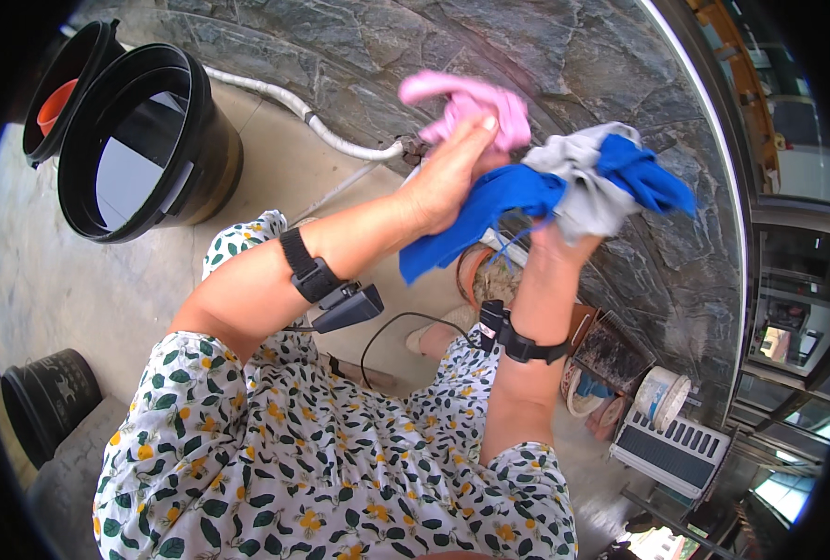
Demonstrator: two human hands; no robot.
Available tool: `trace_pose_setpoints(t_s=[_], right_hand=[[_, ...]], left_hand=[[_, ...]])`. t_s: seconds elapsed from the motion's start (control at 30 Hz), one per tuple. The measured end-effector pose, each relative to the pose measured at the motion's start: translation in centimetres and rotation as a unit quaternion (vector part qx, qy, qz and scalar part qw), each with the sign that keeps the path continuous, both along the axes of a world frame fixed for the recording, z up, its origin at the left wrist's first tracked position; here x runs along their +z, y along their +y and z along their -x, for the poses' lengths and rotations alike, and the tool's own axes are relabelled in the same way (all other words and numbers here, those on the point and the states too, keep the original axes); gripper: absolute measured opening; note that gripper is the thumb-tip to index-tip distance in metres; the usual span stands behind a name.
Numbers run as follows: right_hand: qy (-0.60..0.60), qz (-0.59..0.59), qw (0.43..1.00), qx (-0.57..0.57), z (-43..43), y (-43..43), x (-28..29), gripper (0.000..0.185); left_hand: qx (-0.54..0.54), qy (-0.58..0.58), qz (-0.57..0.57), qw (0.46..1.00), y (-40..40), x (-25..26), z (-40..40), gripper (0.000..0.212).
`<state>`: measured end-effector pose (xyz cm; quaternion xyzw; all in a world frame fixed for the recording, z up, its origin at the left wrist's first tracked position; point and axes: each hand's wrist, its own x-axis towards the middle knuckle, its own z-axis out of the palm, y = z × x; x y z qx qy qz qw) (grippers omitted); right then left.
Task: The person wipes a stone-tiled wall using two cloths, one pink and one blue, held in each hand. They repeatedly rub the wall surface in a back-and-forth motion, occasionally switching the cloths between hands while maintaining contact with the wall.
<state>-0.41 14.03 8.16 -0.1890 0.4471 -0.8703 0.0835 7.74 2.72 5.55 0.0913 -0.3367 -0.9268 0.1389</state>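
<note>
Raised before the stone wall, my left hand [460, 164] grips a bunched pink cloth [506, 115], its edges blurred. Close to its right is my right hand [558, 241], mostly hidden under the fabric it holds up. That fabric is a crumpled grey and blue cloth [590, 175], apparently a garment. One blue flap hangs down to the left, passing just below my left wrist, with thin blue strings dangling from it. Another blue part sticks out to the right. Each forearm wears a black strap with a small device.
A large black bucket [212, 157] of water stands at left, beside another black bucket [82, 52] holding an orange container [56, 105]. A white pipe [268, 87] runs along the stone wall [387, 42]. At right are a white tub [663, 395] and a grey slotted crate [667, 448]. A black cable [394, 318] hangs between the arm devices.
</note>
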Motion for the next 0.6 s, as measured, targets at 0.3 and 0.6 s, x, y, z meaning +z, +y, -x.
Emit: trace_pose_setpoints(t_s=[0.3,0.6], right_hand=[[0.284,-0.216,0.926,-0.124,2.3,1.0,0.5,0.032],[0.448,-0.444,0.774,-0.059,-1.0,-1.3,-1.6,0.085]], left_hand=[[-0.131,-0.034,-0.158,0.978,-2.7,0.9,1.4,0.067],[-0.115,0.023,-0.057,0.991,-4.6,1.8,2.0,0.072]])
